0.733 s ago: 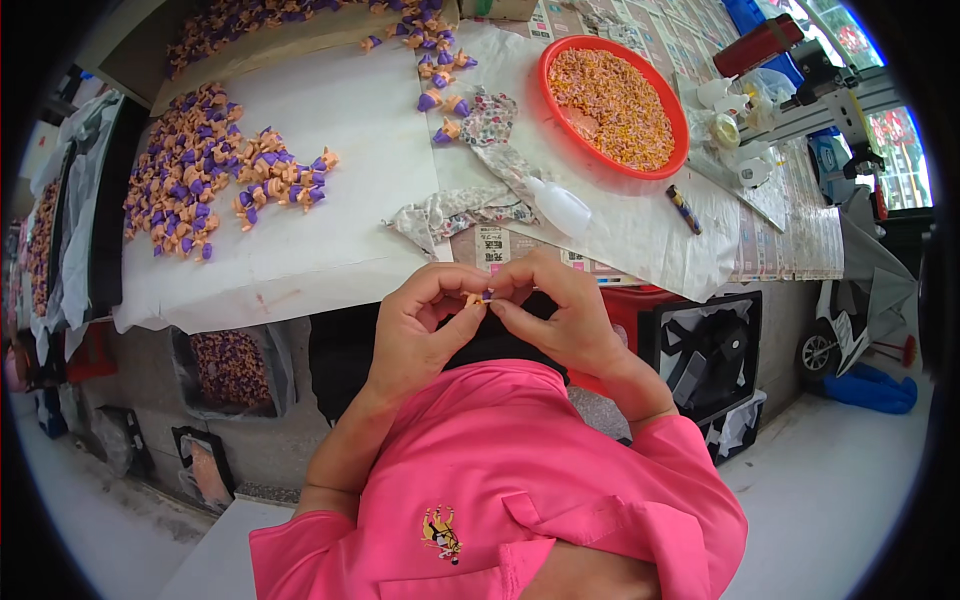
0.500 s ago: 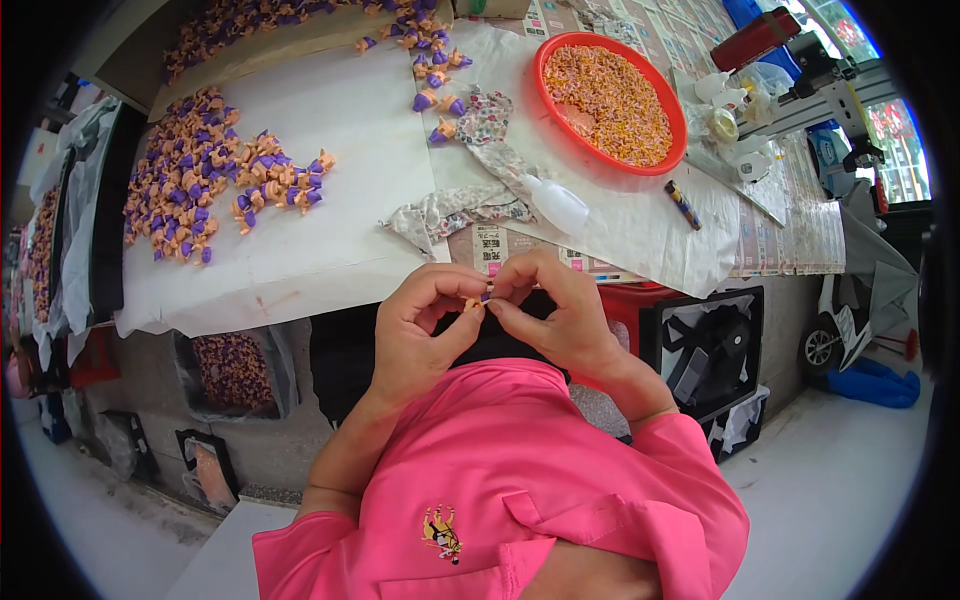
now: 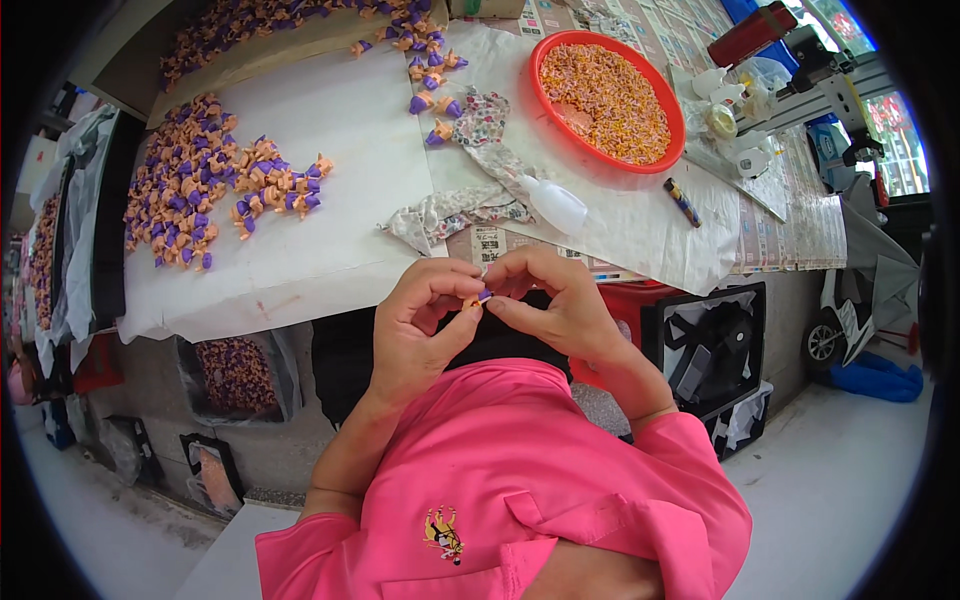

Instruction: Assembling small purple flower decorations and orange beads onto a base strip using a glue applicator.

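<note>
Just in front of the table's near edge, my left hand (image 3: 420, 320) pinches a small purple and peach plastic figure part (image 3: 482, 298) between thumb and fingers. My right hand (image 3: 552, 305) meets it there, with thumb and index finger closed at the purple end of the same part. Most of the piece is covered by fingertips, so its exact shape cannot be told. On the white paper at the left of the table lies a heap of similar purple and peach parts (image 3: 190, 185).
A red round tray (image 3: 681, 130) of tiny pink and yellow pieces stands at the back right. Nearer lie a white squeeze bottle (image 3: 556, 206), a floral cloth (image 3: 440, 213) and a dark marker-like tube (image 3: 683, 203). Below the table are a lined bin (image 3: 290, 375) and a black crate (image 3: 757, 345).
Both hands stay almost in place. The fingers around the small part have shifted slightly, and more of its purple end shows.
</note>
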A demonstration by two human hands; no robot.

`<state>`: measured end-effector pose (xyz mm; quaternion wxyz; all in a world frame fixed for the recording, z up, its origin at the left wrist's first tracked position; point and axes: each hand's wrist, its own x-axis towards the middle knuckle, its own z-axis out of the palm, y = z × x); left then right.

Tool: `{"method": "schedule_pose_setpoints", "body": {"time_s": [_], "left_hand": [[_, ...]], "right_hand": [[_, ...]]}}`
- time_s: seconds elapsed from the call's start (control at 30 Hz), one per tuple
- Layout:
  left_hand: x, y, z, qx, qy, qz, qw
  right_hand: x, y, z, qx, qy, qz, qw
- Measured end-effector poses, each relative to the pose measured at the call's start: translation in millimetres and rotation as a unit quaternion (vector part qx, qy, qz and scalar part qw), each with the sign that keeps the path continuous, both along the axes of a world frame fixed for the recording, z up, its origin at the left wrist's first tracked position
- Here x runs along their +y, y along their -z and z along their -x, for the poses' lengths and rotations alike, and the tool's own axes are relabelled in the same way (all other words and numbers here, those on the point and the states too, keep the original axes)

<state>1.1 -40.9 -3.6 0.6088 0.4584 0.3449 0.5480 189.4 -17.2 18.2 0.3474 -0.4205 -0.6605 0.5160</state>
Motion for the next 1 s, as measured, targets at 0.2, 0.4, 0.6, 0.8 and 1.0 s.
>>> {"method": "schedule_pose_setpoints", "body": {"time_s": [0.2, 0.4, 0.6, 0.8, 1.0], "left_hand": [[2.2, 3.2, 0.9, 0.017, 0.004, -0.01, 1.0], [2.7, 8.3, 6.4, 0.004, 0.003, 0.011, 1.0], [7.7, -6.8, 29.6, -0.02, -0.005, 0.165, 0.986], [22.3, -8.8, 73.4, -0.004, -0.065, 0.158, 0.985], [48.8, -4.8, 122.2, 0.225, -0.18, 0.097, 0.952]], "right_hand": [[0.5, 2.4, -0.6, 0.01, -0.001, 0.037, 0.999], [0.6, 2.4, 8.4, 0.013, 0.011, 0.056, 0.998], [5.5, -5.2, 20.6, 0.005, 0.023, 0.032, 0.999], [16.4, -8.4, 6.6, -0.101, 0.154, -0.166, 0.969], [37.7, -1.3, -8.1, -0.199, 0.253, -0.278, 0.905]]}}
